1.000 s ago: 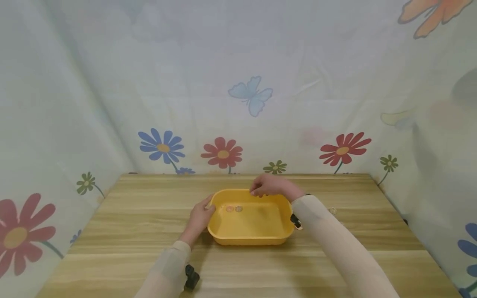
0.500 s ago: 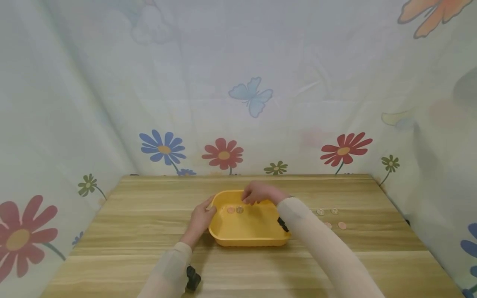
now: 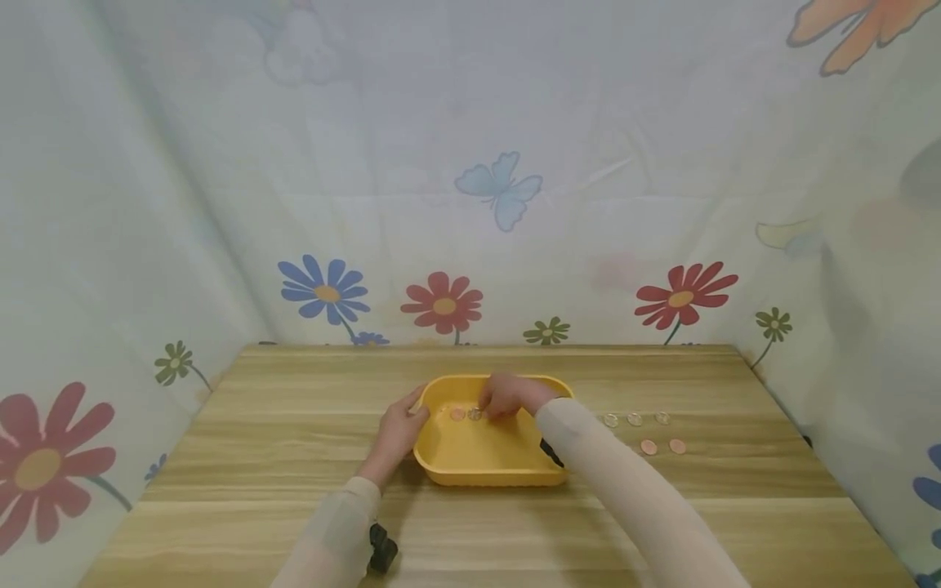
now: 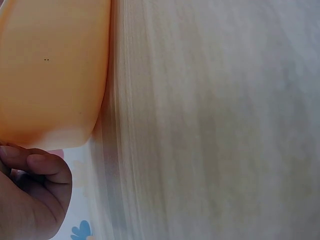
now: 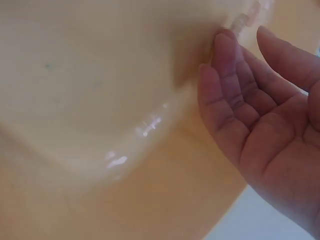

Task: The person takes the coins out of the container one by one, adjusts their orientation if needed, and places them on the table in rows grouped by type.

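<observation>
A yellow plastic tray (image 3: 500,476) stands on the table. My left hand (image 3: 401,425) grips its left end, with curled fingers (image 4: 37,161) at the edge in the left wrist view. Inside the tray, near the back left, lie a copper-coloured coin (image 3: 457,414) and a silver-coloured coin (image 3: 474,414) side by side. My right hand (image 3: 509,395) is down in the tray just right of the silver coin. In the right wrist view its fingers (image 5: 227,55) bend loosely near the coins, and the thumb stands apart from them. Whether a coin lies under the fingertips is hidden.
Right of the tray, several coins lie on the wooden table (image 3: 294,457): a row of silver-coloured ones (image 3: 635,419) behind two copper-coloured ones (image 3: 662,447). My right forearm passes close to them. A flower-print curtain (image 3: 397,212) hangs behind the table.
My right hand has come down from above the tray's back rim into the tray. As the sleeve shifted left, more coins on the right came into sight. My left hand stays at the tray's end.
</observation>
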Tool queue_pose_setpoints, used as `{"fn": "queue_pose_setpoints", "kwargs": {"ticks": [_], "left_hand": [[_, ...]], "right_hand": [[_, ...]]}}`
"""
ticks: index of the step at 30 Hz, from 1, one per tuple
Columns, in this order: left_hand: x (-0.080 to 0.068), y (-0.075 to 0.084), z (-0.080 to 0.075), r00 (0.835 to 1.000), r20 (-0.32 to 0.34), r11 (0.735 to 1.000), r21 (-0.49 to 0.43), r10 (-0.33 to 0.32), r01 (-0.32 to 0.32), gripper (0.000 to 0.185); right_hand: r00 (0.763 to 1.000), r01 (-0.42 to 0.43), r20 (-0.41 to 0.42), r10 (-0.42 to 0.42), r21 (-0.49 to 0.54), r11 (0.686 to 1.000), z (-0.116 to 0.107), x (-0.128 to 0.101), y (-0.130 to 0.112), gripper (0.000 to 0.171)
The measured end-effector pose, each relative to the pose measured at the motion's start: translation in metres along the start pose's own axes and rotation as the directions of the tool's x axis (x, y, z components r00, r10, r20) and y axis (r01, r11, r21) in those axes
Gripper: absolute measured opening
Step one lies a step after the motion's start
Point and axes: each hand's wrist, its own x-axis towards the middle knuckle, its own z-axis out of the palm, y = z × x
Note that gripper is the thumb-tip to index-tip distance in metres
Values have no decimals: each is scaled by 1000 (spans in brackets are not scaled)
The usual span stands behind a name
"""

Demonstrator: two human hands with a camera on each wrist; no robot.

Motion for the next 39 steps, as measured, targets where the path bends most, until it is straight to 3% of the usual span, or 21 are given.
{"fn": "queue_pose_setpoints", "kwargs": {"ticks": [3, 6, 7, 13, 14, 23, 30, 39], "left_hand": [[-1, 1, 0, 1000, 1, 1000, 1, -6, 6, 54], [-1, 0, 0, 1000, 8, 1000, 0, -9, 9, 54], [-1, 0, -1, 1000, 11, 1000, -1, -9, 9, 54], [-1, -1, 0, 1000, 21, 1000, 8, -15, 14, 54], [-1, -2, 0, 1000, 21, 1000, 8, -17, 16, 54], [-1, -2, 1, 1000, 13, 1000, -17, -12, 13, 53], [-1, -2, 2, 1000, 12, 1000, -7, 6, -6, 54], [-1, -1, 0, 1000, -1, 1000, -1, 14, -14, 53]], "right_hand": [[998, 48, -28, -48, -21, 999, 5, 6, 4, 34], [998, 57, -34, -57, -9, 998, 10, 17, 10, 12], [992, 115, -47, -115, 0, 993, 14, 28, 22, 7], [980, 176, -90, -176, -7, 984, 28, 36, 25, 17], [986, 136, -98, -137, -10, 991, 26, 26, 14, 18], [968, 143, -192, -160, -99, 985, 33, 13, 0, 14], [973, 112, -190, -133, -115, 987, 34, 14, -3, 14], [977, 151, -126, -171, -154, 976, 27, 7, -10, 9]]}}
